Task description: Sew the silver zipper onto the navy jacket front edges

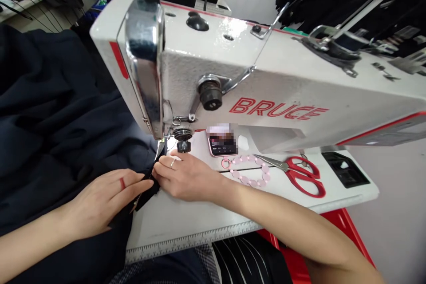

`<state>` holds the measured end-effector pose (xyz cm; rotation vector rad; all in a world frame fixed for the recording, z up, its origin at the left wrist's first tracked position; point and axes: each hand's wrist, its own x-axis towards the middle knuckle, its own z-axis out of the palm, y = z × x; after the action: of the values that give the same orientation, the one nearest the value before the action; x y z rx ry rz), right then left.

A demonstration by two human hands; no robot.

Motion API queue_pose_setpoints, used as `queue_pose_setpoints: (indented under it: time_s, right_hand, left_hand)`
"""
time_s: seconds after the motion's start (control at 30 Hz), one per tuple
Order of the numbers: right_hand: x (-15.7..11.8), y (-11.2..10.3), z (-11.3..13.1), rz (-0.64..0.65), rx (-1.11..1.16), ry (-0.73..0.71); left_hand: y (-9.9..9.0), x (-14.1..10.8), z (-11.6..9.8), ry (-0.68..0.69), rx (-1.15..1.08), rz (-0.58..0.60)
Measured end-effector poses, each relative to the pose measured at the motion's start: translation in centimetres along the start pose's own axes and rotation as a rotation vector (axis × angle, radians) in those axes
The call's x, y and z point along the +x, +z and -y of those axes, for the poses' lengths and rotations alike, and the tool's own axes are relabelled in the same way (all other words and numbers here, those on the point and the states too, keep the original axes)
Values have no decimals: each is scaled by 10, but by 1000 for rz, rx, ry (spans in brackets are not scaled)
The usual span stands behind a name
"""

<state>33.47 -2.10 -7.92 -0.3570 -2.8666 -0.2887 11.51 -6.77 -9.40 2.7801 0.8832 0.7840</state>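
A large piece of navy fabric (66,93) spreads over the left side and runs in under the head of the white sewing machine (279,80). Along its edge a metal-toothed zipper (158,150) leads up toward the needle area, which is mostly hidden. My left hand (103,199), with a red ring, pinches the fabric beside the lower part of the zipper. Close to the presser area, my right hand (186,175) has its fingers curled onto the zipper edge of the same fabric. The two hands' fingertips nearly meet.
Right of my right hand lie a phone (223,147), its pink beaded strap (251,182) and red-handled scissors (304,175). A ruler strip (193,236) follows the table's front edge. A black tray (346,171) is set into the right end. Dark clothes fill the background.
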Motion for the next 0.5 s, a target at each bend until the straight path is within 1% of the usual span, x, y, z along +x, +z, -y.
queue_pose_setpoints:
  time_s: [0.07,0.17,0.2,0.27,0.37,0.5]
  right_hand:
    - [-3,-1,14,30,58,87]
    - [-4,-2,30,29,99,197]
    - [-5,-3,33,29,113,226]
    - [-5,-4,37,40,139,267]
    - [-8,-5,38,44,158,302]
    - [-9,-4,35,-34,134,353]
  left_hand:
    - [0,5,-1,-95,6,14]
    - [3,18,-1,-221,53,45]
    - [5,23,0,-231,77,57]
    - [8,28,1,-204,148,74]
    - [12,27,4,-167,218,97]
    - [14,21,7,-156,88,118]
